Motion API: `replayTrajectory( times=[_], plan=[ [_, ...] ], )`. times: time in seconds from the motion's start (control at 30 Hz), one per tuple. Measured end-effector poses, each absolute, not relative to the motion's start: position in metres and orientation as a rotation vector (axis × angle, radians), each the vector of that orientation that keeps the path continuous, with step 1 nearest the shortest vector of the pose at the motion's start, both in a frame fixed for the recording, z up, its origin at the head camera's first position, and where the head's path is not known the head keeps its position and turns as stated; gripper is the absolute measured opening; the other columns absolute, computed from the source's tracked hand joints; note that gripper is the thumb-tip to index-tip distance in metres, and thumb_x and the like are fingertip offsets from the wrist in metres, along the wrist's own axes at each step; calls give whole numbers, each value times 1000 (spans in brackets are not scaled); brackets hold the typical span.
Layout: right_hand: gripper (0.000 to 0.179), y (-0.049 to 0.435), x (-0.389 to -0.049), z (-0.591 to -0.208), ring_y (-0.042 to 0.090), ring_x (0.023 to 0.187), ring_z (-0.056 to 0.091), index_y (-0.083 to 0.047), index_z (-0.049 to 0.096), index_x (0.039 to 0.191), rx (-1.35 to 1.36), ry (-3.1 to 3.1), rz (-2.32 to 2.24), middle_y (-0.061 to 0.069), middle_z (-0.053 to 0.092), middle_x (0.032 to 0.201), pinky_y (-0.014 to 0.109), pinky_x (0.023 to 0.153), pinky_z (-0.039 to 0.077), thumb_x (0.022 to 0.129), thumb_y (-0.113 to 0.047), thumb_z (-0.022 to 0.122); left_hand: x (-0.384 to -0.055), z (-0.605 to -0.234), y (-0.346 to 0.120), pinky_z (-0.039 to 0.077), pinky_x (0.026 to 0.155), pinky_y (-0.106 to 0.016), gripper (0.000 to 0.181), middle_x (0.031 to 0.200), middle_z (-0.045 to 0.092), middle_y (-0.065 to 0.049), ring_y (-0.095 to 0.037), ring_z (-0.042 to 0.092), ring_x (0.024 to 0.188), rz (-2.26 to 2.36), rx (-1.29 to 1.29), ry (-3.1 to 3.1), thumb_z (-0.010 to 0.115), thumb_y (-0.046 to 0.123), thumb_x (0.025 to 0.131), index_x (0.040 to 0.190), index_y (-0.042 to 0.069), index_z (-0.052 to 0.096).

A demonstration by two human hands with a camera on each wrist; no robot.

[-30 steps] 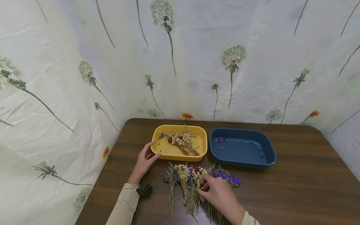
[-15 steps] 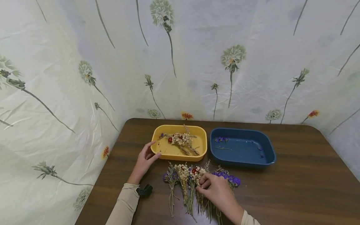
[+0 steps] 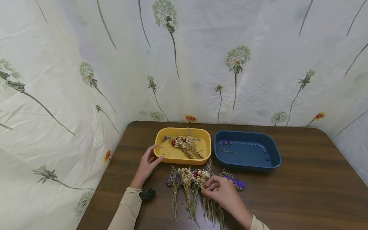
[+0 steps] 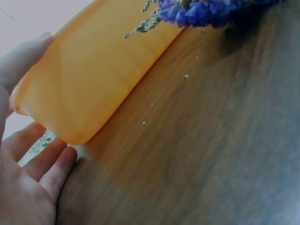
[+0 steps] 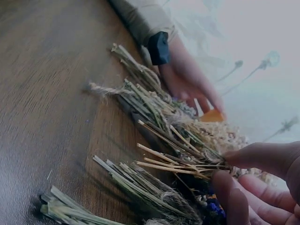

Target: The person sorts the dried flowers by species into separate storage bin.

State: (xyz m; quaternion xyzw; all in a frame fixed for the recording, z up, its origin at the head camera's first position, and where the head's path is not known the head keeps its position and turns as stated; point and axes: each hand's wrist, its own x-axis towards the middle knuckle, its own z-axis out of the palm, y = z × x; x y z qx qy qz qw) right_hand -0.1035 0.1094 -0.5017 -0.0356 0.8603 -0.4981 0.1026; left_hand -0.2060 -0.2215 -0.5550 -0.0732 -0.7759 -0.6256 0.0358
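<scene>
In the head view my left hand [image 3: 147, 166] rests at the near left corner of a yellow tray [image 3: 184, 162], thumb on its front rim and fingers along its side. The left wrist view has the fingers [image 4: 58, 171] extended beside the tray's wall. My right hand [image 3: 222, 193] pinches a bunch of dried flowers [image 3: 202, 179] with white and red heads; its stems [image 5: 173, 157] lie between thumb and fingers in the right wrist view. To its left lie a white-flowered bunch [image 3: 186, 179] and a purple-and-grey bunch [image 3: 174, 183]. Purple flowers [image 3: 238, 184] show right of the hand, partly covered.
Inside the yellow tray lie dried flowers [image 3: 185, 143]. A blue tray [image 3: 247, 166] beside it holds small purple bits [image 3: 226, 142] and a thin stem. The brown table [image 3: 310, 179] ends at a patterned curtain [image 3: 258, 95]. Small crumbs [image 4: 186, 76] dot the wood.
The pinched bunch has shifted slightly left, its red head and grey sprig now closer to the neighbouring white bunch. My left hand stays at the yellow tray's corner.
</scene>
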Motion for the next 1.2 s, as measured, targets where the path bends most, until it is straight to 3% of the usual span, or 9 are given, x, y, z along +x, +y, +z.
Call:
replayTrajectory(
  times=[0.2, 0.43, 1.2],
  plan=[
    [26, 114, -104, -499, 17, 65, 71, -6, 70, 90, -104, 2438, -1555, 4, 77, 81, 32, 53, 59, 81, -23, 88, -206, -554, -221, 44, 115, -58, 63, 159, 45, -15, -37, 49, 144, -1933, -234, -2377, 75, 20, 97, 153, 14, 46],
    [30, 120, -105, -496, 19, 67, 71, -5, 70, 93, -139, 2367, -1588, 4, 77, 82, 36, 54, 60, 83, -27, 87, -192, -524, -214, 39, 118, -61, 64, 160, 40, -25, -44, 44, 146, -1992, -208, -2381, 72, 12, 98, 154, 4, 43],
    [34, 134, -127, -474, 21, 69, 71, -4, 70, 101, -231, 2382, -1572, 6, 79, 87, 35, 57, 59, 84, -29, 87, -192, -525, -214, 39, 118, -60, 64, 161, 40, -24, -44, 44, 146, -1988, -207, -2387, 73, 15, 98, 154, 6, 44]
  ],
)
